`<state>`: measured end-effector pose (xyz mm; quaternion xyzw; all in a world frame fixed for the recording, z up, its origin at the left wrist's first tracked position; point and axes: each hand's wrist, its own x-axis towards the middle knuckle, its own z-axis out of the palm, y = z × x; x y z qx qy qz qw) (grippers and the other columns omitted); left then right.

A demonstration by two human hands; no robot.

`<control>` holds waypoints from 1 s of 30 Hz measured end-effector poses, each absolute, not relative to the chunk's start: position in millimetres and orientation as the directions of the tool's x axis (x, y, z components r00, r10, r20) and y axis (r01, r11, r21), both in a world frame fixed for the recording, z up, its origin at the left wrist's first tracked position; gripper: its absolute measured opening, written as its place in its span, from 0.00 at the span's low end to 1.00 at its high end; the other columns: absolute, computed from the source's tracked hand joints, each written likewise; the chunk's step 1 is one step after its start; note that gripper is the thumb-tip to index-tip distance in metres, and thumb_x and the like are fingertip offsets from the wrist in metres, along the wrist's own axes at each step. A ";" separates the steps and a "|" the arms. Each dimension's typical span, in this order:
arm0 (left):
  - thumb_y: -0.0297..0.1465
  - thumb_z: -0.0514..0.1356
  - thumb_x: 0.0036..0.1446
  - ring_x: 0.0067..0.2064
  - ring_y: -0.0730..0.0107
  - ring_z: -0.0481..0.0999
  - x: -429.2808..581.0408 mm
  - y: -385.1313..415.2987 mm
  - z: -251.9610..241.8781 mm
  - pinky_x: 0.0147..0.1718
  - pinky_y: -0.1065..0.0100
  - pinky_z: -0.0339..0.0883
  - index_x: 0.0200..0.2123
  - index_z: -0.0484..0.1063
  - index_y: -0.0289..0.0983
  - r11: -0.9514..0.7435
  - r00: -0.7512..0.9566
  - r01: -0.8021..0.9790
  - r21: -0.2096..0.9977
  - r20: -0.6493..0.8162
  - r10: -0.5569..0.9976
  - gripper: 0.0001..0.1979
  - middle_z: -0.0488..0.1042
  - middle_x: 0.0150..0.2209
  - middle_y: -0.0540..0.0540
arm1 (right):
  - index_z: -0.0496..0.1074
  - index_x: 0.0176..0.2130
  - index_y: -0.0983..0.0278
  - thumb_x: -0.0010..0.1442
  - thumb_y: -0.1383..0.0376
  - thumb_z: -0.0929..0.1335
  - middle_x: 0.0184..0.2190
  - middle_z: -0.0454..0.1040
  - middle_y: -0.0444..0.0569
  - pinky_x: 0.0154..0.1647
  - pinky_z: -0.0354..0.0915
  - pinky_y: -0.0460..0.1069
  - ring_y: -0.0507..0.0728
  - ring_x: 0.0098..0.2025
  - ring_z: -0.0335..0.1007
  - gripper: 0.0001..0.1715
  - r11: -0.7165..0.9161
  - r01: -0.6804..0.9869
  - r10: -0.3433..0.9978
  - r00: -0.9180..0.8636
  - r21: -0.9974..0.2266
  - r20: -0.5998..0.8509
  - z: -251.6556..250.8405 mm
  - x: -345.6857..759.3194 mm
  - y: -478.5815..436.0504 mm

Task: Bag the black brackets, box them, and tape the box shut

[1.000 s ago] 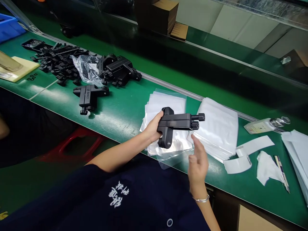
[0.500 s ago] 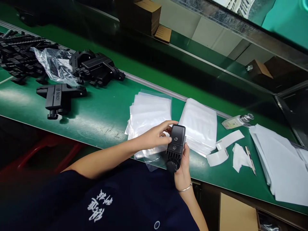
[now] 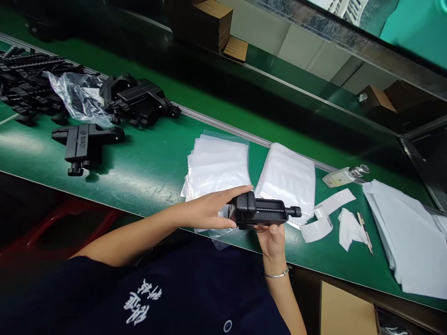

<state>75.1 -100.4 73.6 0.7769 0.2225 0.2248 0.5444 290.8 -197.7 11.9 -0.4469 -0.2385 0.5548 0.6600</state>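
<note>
The left hand (image 3: 206,209) has its thumb and fingers spread around the blocky end of a black clamp (image 3: 274,217), fingers along the top edge and thumb along the lower, pinching it between them. The right hand (image 3: 271,244) is curled under the clamp's middle, its fingertips against the lower edge; whether they pinch or merely prop it cannot be told, since the body hides part of them. The clamp itself is just below and right of the centre of the frame, lying roughly level in the air, its hollow side and threaded rod facing up and its knob (image 3: 296,212) pointing right. For steady handling, it would seem best to let the right hand carry the weight while the left guides the block, with fingertips kept clear of the rod and both hands turning together so the piece does not twist loose. Behind it, near the centre, lies one stack of clear bags (image 3: 220,160), with a second stack (image 3: 289,174) to its right. Farther out, another clamp (image 3: 83,146) rests at left, a dark pile (image 3: 139,100) sits at upper left, and a bottle (image 3: 338,178) leans at right.
</note>
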 end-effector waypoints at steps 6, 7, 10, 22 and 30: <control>0.46 0.72 0.43 0.44 0.62 0.76 84.9 -97.0 55.1 0.38 0.67 0.72 0.60 0.59 0.42 0.407 0.697 -0.230 0.884 -0.142 0.703 0.43 0.73 0.46 0.43 | 0.68 0.53 0.54 0.46 0.43 0.75 0.35 0.78 0.44 0.23 0.76 0.48 0.55 0.28 0.78 0.40 -0.034 -0.463 0.950 0.261 -0.885 -0.173 31.4 290.1 -188.8; 0.49 0.72 0.42 0.40 0.65 0.76 87.3 -96.7 52.0 0.35 0.69 0.71 0.57 0.63 0.40 0.518 0.693 -0.271 0.811 -0.209 0.690 0.41 0.74 0.43 0.44 | 0.68 0.51 0.56 0.47 0.43 0.75 0.32 0.78 0.43 0.22 0.75 0.47 0.54 0.28 0.78 0.36 -0.039 -0.434 0.947 0.272 -0.900 -0.172 33.9 289.7 -186.8; 0.51 0.71 0.43 0.35 0.70 0.75 90.9 -96.8 44.4 0.33 0.72 0.70 0.45 0.72 0.35 0.703 0.704 -0.344 0.622 -0.324 0.632 0.32 0.76 0.38 0.45 | 0.69 0.43 0.59 0.51 0.48 0.74 0.28 0.74 0.40 0.22 0.74 0.45 0.53 0.26 0.77 0.26 -0.048 -0.345 0.935 0.314 -0.937 -0.163 38.9 288.9 -183.3; 0.46 0.59 0.60 0.28 0.63 0.78 115.1 -86.4 19.0 0.34 0.65 0.71 0.43 0.75 0.29 0.924 0.745 -0.209 0.319 -0.560 0.362 0.23 0.79 0.28 0.42 | 0.67 0.48 0.58 0.53 0.62 0.74 0.30 0.71 0.42 0.32 0.71 0.48 0.52 0.28 0.69 0.24 0.230 0.450 0.942 0.120 -0.863 0.314 67.1 252.4 -197.6; 0.41 0.64 0.55 0.37 0.62 0.79 108.7 -79.4 24.6 0.38 0.67 0.72 0.50 0.73 0.33 0.783 0.566 -0.189 0.592 -0.586 0.580 0.23 0.80 0.41 0.41 | 0.65 0.57 0.60 0.58 0.57 0.69 0.43 0.76 0.51 0.36 0.71 0.50 0.56 0.36 0.74 0.29 0.124 0.440 0.935 0.248 -0.889 0.253 57.9 314.2 -203.7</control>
